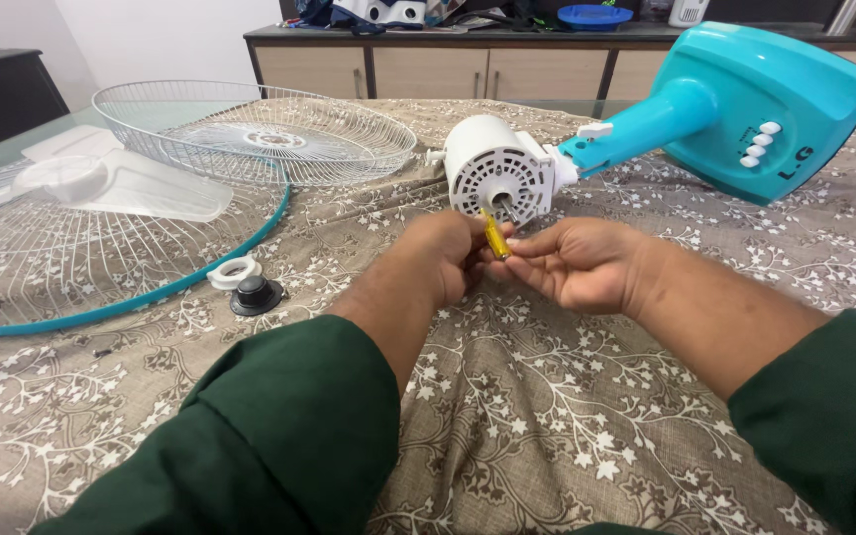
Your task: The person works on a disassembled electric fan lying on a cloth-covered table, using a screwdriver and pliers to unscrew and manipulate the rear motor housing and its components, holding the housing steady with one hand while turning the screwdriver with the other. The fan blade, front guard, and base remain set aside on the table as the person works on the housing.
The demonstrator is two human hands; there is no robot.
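Note:
A small yellow-handled screwdriver [494, 238] is held between both hands, its tip pointing up at the front face of a white fan motor housing [497, 166]. My left hand [445, 256] is closed around the handle's lower end. My right hand [577, 263] pinches the handle from the right with thumb and fingers. The motor lies on its side, joined to a turquoise fan neck and base [745, 104] with white buttons. Its bare shaft sticks out just above the screwdriver.
A floral cloth [547, 416] covers the table. At left lie a wire fan guard with a turquoise rim [71, 258], translucent white blades [121, 183] and a second wire guard [260, 129]. A white ring nut [234, 270] and black cap [256, 295] sit nearby. A wooden cabinet [428, 69] stands behind.

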